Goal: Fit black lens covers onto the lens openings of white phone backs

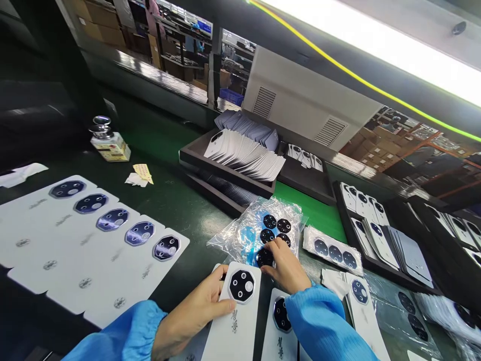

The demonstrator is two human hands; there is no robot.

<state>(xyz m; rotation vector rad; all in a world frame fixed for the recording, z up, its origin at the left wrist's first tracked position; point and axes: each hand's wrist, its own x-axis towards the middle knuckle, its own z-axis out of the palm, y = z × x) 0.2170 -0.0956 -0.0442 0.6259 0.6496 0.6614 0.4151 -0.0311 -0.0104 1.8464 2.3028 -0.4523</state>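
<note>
My left hand (195, 306) is closed on a white phone back cover (235, 326), with its thumb across the front. The cover has a black octagonal camera plate with several lens holes near its top, and a second cover shows partly behind it. My right hand (286, 265) is at the clear plastic bag (225, 238), its fingertips pinching the edge of a black camera lens cover (264, 257). Several more black lens covers (269, 221) lie on the bag's blue film. Another white back cover (272, 333) lies under my right sleeve, partly hidden.
On the left, several white back covers (86, 245) overlap in a row. Dark trays (225, 173) of stacked covers stand behind, with more trays (376, 250) at the right. A metal-topped bottle (110, 145) stands at the back left. Wrapped lens covers (334, 253) lie beside my right hand.
</note>
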